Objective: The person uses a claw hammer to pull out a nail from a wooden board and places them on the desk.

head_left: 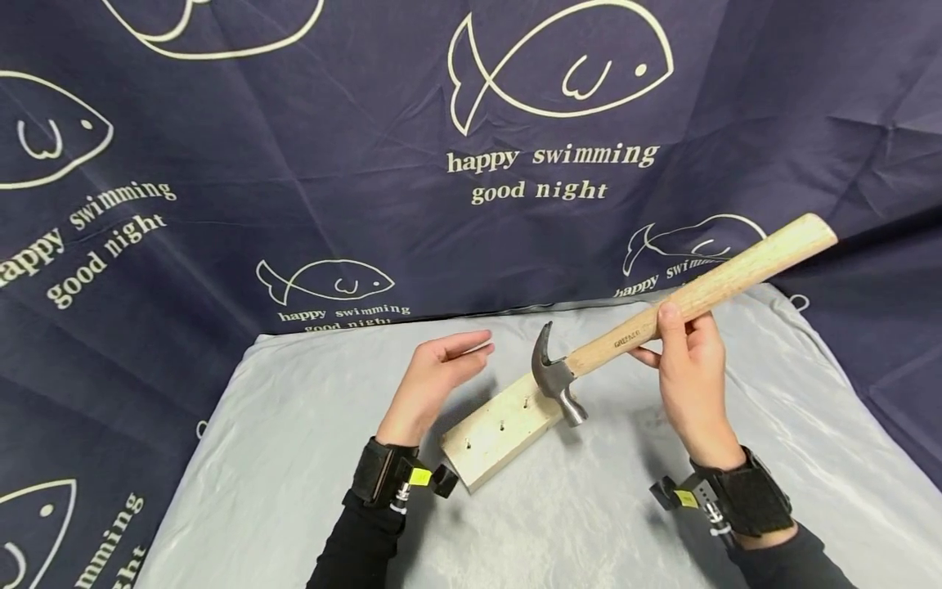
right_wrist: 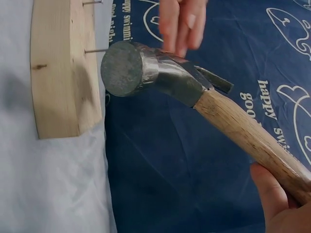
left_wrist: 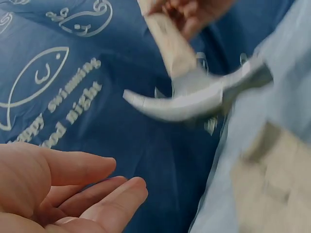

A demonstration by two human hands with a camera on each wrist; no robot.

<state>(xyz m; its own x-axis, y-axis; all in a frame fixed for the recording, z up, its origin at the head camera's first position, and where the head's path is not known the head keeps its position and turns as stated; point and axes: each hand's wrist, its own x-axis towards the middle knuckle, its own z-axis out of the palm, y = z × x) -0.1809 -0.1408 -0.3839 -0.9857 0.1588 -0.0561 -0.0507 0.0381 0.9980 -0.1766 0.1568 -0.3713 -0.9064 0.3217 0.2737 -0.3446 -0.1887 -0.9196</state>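
Note:
A claw hammer (head_left: 625,335) with a pale wooden handle and dark metal head is in my right hand (head_left: 692,380), whose thumb and fingers grip the handle around its middle. The hammer head (right_wrist: 124,68) hangs above the right end of a wooden block (head_left: 486,450); in the right wrist view it looks apart from the wood. Several nails (head_left: 503,425) stand partly sunk in the block's top. My left hand (head_left: 441,372) hovers by the block's far left side, fingers extended and holding nothing. In the left wrist view the hammer's claw (left_wrist: 150,104) points toward the left fingers.
A pale grey cloth (head_left: 559,515) covers the table under the block. Behind it hangs a dark blue curtain (head_left: 412,164) printed with white fish and lettering, which also drapes down both sides. Each wrist wears a black strap (head_left: 743,495) with a small camera.

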